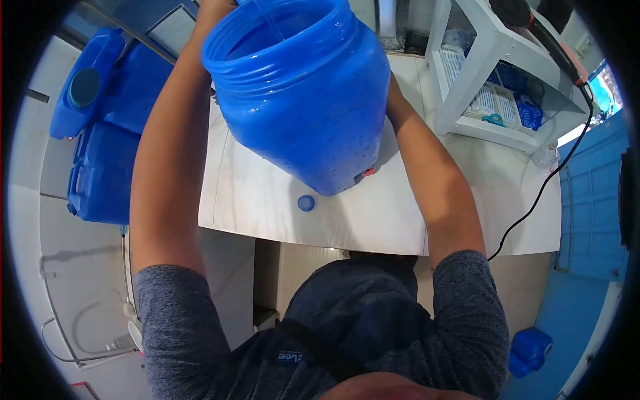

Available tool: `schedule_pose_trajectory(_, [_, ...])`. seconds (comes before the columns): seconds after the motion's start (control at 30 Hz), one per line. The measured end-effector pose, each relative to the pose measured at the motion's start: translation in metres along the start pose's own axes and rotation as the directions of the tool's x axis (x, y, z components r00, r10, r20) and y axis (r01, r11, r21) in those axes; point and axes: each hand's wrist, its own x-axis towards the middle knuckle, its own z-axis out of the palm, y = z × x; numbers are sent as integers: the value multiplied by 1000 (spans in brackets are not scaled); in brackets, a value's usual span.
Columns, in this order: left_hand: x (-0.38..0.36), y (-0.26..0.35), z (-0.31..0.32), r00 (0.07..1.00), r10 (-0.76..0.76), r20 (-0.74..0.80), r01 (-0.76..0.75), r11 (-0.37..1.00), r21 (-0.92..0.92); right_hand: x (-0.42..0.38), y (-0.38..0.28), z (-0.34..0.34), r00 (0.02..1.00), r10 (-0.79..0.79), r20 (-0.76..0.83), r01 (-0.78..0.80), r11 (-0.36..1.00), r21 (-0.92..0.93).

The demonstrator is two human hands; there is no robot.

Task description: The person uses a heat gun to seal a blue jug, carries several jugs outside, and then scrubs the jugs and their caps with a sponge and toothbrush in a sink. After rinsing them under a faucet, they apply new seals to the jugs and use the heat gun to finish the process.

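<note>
A large blue plastic water container [310, 110] with a wide threaded mouth is tilted on the white tabletop, wet with droplets on its side. Clear water [270, 20] streams down into its open mouth from the top edge. My left forearm [175, 127] reaches up along its left side; the hand is at the frame's top edge, fingers not visible. On the other side, my right forearm [430, 160] goes behind the container, which hides that hand. A small red piece [369, 171] sits low on the container. Near its base lies a round blue cap [306, 203].
Blue jugs [103, 170] stand at the left. At the right are a white shelf unit [460, 73] with baskets, a black-handled tool [543, 37] with a hanging black cord [533, 207], and a blue door [593, 200]. Another blue jug [530, 351] is on the floor.
</note>
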Motion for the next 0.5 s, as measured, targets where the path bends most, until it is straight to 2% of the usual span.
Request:
schedule_pose_trajectory(0.13, [-4, 6, 25, 993, -36, -115, 47, 994, 97, -7, -11, -6, 997, -76, 16, 77, 993, -94])
schedule_pose_trajectory(0.2, [-6, 9, 38, 943, 3, -333, 125, 924, 362, -13, -25, -16, 988, 149, 50, -112, 888, -446])
schedule_pose_trajectory(0.23, [-8, 9, 32, 941, 7, -338, 123, 924, 361, -19, -15, -16, 988, 146, 56, -107, 888, -446])
schedule_pose_trajectory(0.3, [-3, 5, 10, 964, 220, -149, -49, 697, 716, -32, 12, -14, 983, 178, 41, -135, 862, -489])
schedule_pose_trajectory(0.33, [1, 10, 0, 963, 221, -152, -48, 699, 713, -34, 10, -14, 983, 179, 44, -134, 860, -492])
schedule_pose_trajectory(0.37, [4, 17, -10, 953, 297, 58, -169, 363, 917, -37, 9, -16, 988, 155, -22, -140, 810, -569])
schedule_pose_trajectory(0.4, [0, 21, -10, 921, 279, 272, -275, -27, 961, -44, 7, -16, 988, 132, -80, -152, 753, -641])
schedule_pose_trajectory(0.43, [-5, 18, -10, 931, 266, 251, -257, -11, 966, -49, 6, -20, 986, 155, -64, -159, 750, -642])
schedule_pose_trajectory(0.47, [-9, 16, -4, 889, 324, 322, -292, -140, 946, -46, 5, -30, 993, 78, -88, -111, 875, -472])
schedule_pose_trajectory(0.5, [-11, 18, 1, 834, 375, 405, -317, -274, 908, -52, -18, -37, 983, 85, -166, -126, 958, -258])
